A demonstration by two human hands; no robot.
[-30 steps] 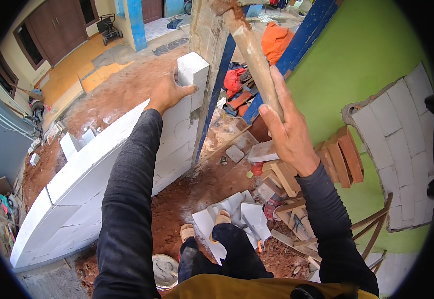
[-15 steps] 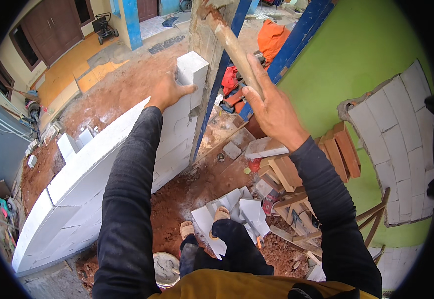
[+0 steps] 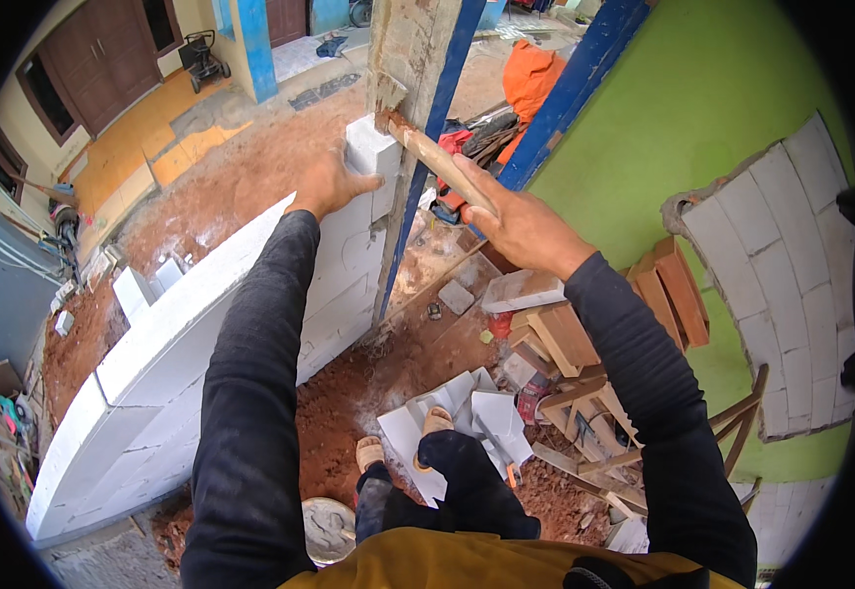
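Observation:
My left hand (image 3: 334,185) grips a small white lightweight block (image 3: 371,147), its thumb on the near side and its fingers partly hidden behind. That block stands at the end of a white block wall (image 3: 167,334), against a concrete post (image 3: 403,59) with a blue frame. In my right hand (image 3: 516,218) is a hammer (image 3: 439,162), held by its wooden handle. The dirty hammer head is at the top of the small block, beside the post; its exact contact is hard to see.
Cut white pieces (image 3: 457,417) lie by my feet on red soil. A bucket of grey mortar (image 3: 327,530) stands close by. Stacked timber (image 3: 565,339) and crossed sticks (image 3: 742,432) sit along the green wall (image 3: 614,177). An orange cloth (image 3: 530,79) hangs beyond the post.
My right hand has swung the hammer down and to the left, bringing its head from high on the post to the small block. The left hand has stayed on the block.

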